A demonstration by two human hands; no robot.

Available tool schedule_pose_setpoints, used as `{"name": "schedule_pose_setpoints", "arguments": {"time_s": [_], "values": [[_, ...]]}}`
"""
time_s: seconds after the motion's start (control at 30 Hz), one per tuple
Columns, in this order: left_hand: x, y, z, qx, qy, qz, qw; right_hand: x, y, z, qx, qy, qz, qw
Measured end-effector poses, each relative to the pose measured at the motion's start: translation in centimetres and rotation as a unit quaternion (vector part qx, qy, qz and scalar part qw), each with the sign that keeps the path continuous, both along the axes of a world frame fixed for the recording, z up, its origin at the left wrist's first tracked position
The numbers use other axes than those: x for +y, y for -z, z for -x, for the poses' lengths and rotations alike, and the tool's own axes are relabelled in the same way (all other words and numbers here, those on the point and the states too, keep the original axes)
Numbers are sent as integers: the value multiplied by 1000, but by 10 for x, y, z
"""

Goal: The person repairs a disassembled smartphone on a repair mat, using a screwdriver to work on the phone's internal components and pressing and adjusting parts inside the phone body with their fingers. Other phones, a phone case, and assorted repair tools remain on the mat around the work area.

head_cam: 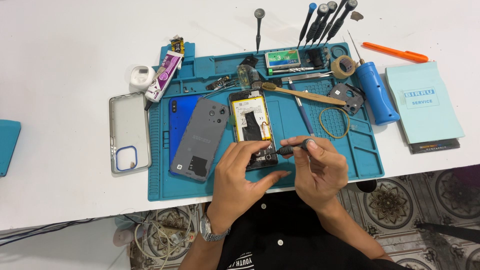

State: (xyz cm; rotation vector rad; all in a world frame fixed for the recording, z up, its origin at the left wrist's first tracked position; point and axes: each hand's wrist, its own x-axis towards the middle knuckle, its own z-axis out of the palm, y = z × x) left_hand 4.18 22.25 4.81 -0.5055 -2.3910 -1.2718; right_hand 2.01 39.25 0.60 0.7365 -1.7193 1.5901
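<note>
Far left: the corner of a flat blue thing (7,145) lies at the edge of the white bench (60,50).
Clear case: a see-through phone case (129,132) lies flat on the bench, just beside the left edge of the blue work mat (360,150).
Above the case: a small white round box (142,77) sits near a purple and white glue tube (163,75), which lies across the mat's top left corner.
Back covers: a grey back cover (200,137) lies tilted on the mat, partly over a blue back cover (180,117).
Left hand: the left hand (240,177) rests on the lower end of the opened phone (252,125), fingers spread and loose, steadying it rather than clasping it; a watch (210,231) is on the wrist.
Phone: it lies upright in the middle of the mat, back off, battery showing.
Right hand: the right hand (320,170) pinches a black screwdriver (295,147) between thumb and forefinger, its tip pointing left and touching the phone's lower right edge.
Above the phone: a wooden toothbrush (300,93) lies slanted, with tweezers (305,76) behind it.
Right of the phone: a rubber band (335,122), a grey phone frame piece (347,96) and a tape roll (343,66).
Top edge: several screwdrivers (325,20) fan out on the bench.
Far right: a blue-handled driver (376,92), an orange pen (395,51) and a pale green notepad (425,102).
</note>
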Motion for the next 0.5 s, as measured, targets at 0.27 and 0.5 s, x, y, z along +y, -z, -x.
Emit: {"name": "schedule_pose_setpoints", "arguments": {"time_s": [0.27, 0.5], "values": [[0, -3, 0, 0, 1, 0, 1000, 0, -1, -1, -10, 3, -11, 1000], [0, -5, -1, -6, 0, -5, 1000, 0, -2, -1, -17, -13, -15, 1000]]}}
